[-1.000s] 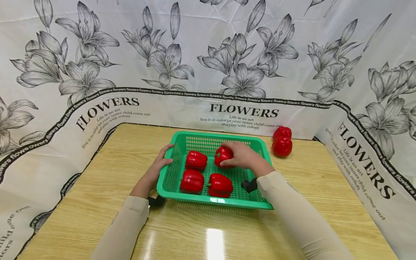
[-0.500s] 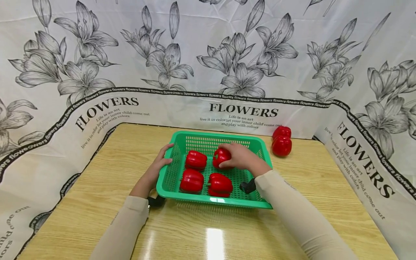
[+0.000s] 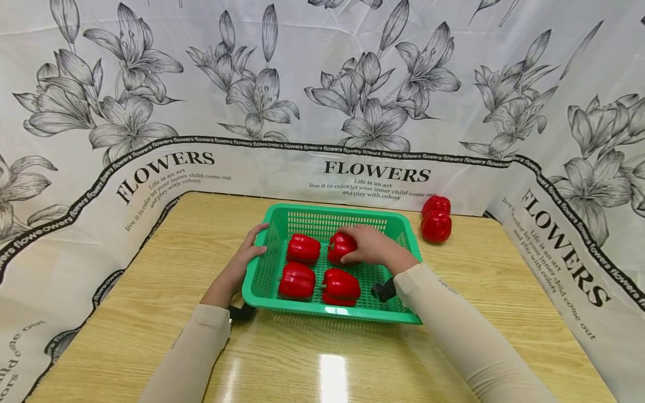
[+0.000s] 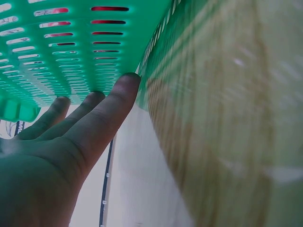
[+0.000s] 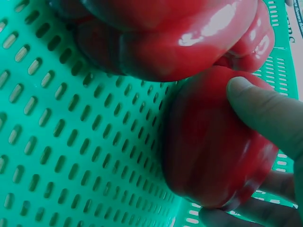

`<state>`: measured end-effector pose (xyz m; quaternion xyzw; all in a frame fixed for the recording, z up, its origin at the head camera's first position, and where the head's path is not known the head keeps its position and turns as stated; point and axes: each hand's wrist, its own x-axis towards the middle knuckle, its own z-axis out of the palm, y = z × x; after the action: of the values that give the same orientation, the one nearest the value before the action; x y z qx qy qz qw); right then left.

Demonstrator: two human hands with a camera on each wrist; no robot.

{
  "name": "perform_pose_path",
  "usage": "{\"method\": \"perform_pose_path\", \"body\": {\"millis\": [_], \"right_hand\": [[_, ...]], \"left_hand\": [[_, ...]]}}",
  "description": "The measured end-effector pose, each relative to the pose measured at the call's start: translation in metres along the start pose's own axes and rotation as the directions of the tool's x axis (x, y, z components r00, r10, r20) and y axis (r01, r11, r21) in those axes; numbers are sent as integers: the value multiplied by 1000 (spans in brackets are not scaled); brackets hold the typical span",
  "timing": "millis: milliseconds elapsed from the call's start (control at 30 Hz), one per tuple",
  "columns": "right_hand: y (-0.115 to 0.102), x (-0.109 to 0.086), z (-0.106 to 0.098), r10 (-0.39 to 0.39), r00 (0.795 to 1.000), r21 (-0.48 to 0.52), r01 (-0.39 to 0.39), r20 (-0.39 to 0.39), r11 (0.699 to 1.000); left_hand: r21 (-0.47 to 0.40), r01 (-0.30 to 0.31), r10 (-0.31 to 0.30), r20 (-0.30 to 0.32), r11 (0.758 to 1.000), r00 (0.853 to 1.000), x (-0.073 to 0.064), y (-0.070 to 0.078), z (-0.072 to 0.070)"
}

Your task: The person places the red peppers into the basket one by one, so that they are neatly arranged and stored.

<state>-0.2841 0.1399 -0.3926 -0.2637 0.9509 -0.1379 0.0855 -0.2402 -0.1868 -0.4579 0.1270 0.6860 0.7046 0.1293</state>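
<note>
A green plastic basket (image 3: 332, 311) stands on the table, with several red bell peppers in it. My right hand (image 3: 372, 244) holds the bell pepper (image 3: 340, 249) at the basket's back middle. In the right wrist view the thumb (image 5: 258, 106) lies on that pepper's side, with fingers round its far side. Beside it lie a back-left pepper (image 3: 303, 248), a front-left pepper (image 3: 297, 281) and a front-middle pepper (image 3: 341, 286). My left hand (image 3: 243, 260) grips the basket's left rim, thumb at the top edge. In the left wrist view its fingers (image 4: 106, 116) lie against the slotted outer wall.
Two more red bell peppers (image 3: 436, 226) sit close together on the wooden table (image 3: 494, 263), behind and right of the basket. A white flower-printed cloth (image 3: 282, 168) walls in the back and sides. A dark strap piece (image 3: 384, 290) hangs from the right wrist over the basket.
My right hand has shifted slightly left and a little down with the pepper, bringing it nearer the back-left one. The left hand and the basket stay nearly where they were.
</note>
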Motion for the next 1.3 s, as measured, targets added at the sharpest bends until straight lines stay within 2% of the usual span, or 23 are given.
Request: {"method": "perform_pose_path", "body": {"millis": [400, 833, 1300], "right_hand": [[-3, 1, -2, -34, 999, -3, 34, 1, 999], [-2, 0, -2, 3, 1000, 8, -3, 8, 1000], [-6, -13, -23, 38, 999, -26, -39, -33, 999]], "left_hand": [[-9, -4, 4, -2, 1000, 1000, 0, -1, -2], [-10, -1, 0, -7, 1000, 1000, -3, 1, 0], [-14, 2, -2, 3, 1000, 1000, 1, -2, 1]]}}
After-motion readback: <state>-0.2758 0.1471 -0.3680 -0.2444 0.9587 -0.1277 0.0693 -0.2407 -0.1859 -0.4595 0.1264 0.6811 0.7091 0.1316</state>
